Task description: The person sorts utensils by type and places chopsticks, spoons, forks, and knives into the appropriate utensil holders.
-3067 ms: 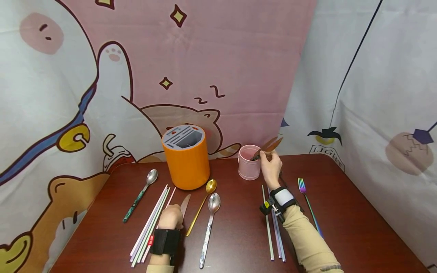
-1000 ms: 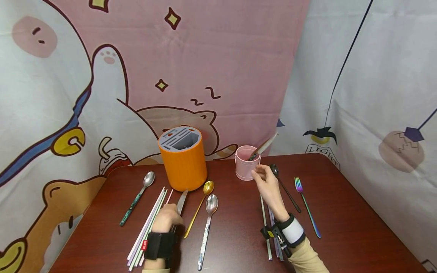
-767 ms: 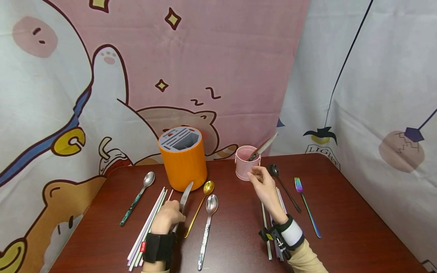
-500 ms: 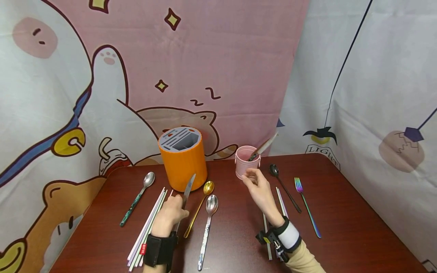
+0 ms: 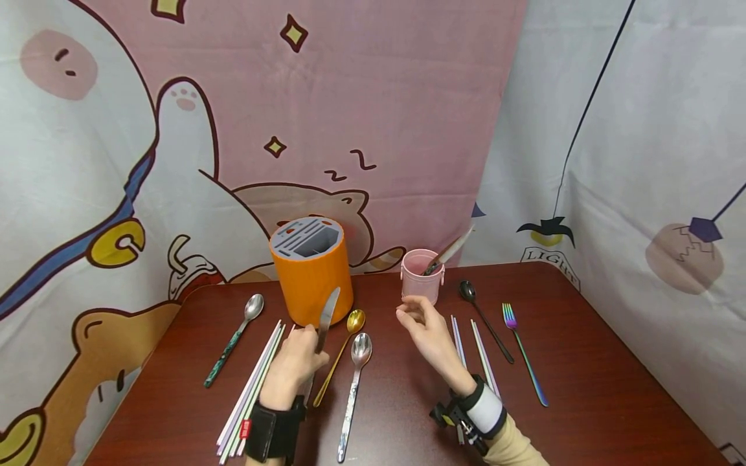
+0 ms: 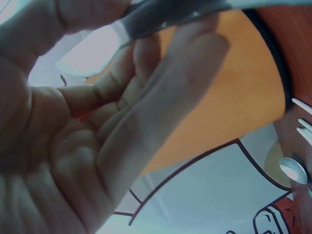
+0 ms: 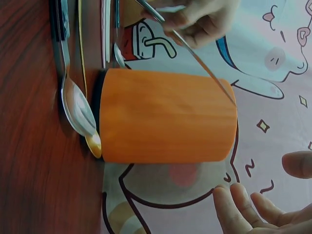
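Note:
My left hand [image 5: 294, 362] pinches a table knife [image 5: 328, 314], its silver blade pointing up and away in front of the orange utensil holder [image 5: 315, 291]. In the left wrist view the knife [image 6: 170, 18] crosses between thumb and fingers. The right wrist view shows the knife [image 7: 207, 70] held clear of the table, slanting across the holder. Nothing is in my right hand [image 5: 428, 333], which hovers with loosely bent fingers just before the pink bucket [image 5: 421, 291]. Another knife [image 5: 456, 247] leans in that bucket, blade up.
Chopsticks [image 5: 250, 395] lie left of my left hand, with a green-handled spoon [image 5: 236, 340] beyond. A gold spoon [image 5: 338, 369] and silver spoon [image 5: 352, 395] lie between the hands. More chopsticks [image 5: 484, 356], a black spoon [image 5: 486, 320] and a rainbow fork [image 5: 524, 353] are at right.
My right hand has let go of the knife in the pink bucket and drawn back leftward. My left hand has raised its knife from the table and moved it forward and slightly right.

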Tool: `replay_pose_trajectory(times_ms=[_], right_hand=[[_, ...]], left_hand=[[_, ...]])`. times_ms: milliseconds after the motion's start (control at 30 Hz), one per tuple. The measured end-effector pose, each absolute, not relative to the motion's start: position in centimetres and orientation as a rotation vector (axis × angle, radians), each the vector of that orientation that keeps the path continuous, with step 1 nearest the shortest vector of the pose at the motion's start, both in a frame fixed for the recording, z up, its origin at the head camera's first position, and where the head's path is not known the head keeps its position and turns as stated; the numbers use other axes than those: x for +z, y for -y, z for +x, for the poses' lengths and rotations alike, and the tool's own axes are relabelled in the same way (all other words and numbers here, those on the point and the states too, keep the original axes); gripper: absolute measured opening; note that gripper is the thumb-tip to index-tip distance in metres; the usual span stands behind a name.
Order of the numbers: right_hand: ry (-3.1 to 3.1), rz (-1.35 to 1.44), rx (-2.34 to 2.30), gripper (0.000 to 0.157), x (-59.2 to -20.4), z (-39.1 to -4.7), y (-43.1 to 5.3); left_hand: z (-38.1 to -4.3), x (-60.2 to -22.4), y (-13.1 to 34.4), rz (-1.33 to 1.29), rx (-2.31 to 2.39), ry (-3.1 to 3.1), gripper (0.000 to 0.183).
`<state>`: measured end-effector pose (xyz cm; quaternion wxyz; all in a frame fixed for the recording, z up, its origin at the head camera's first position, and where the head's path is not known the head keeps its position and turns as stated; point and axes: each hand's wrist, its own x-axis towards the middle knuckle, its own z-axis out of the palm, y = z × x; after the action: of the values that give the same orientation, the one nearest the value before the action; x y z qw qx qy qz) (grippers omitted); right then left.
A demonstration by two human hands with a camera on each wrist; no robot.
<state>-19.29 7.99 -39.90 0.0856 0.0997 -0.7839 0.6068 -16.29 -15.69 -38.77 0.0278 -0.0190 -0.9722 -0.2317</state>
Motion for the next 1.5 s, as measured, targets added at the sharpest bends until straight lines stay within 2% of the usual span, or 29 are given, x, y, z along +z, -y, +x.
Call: replay_pose_trajectory(times_ms=[167, 567, 867, 1500], right_hand=[[2.359, 0.331, 1.830, 0.026, -39.9, -18.8, -7.3], [2.396, 0.466, 1.968, 0.028, -40.8, -18.0, -5.8], [2.409, 0.537, 2.033, 0.031, -41.1, -17.6, -5.6], [2.371, 0.525, 2.098, 0.025, -41.3, -17.6, -5.4]], left_hand=[[-15.9, -38.4, 14.7, -0.183, -0.689, 2.884, 0.021], [-15.6, -38.6, 12.0, -0.402, -0.665, 2.650, 0.030], [-15.6, -38.9, 10.4, -0.463, -0.613, 2.558, 0.023], [-15.6, -39.6, 8.7, -0.550, -0.467, 2.386, 0.028]])
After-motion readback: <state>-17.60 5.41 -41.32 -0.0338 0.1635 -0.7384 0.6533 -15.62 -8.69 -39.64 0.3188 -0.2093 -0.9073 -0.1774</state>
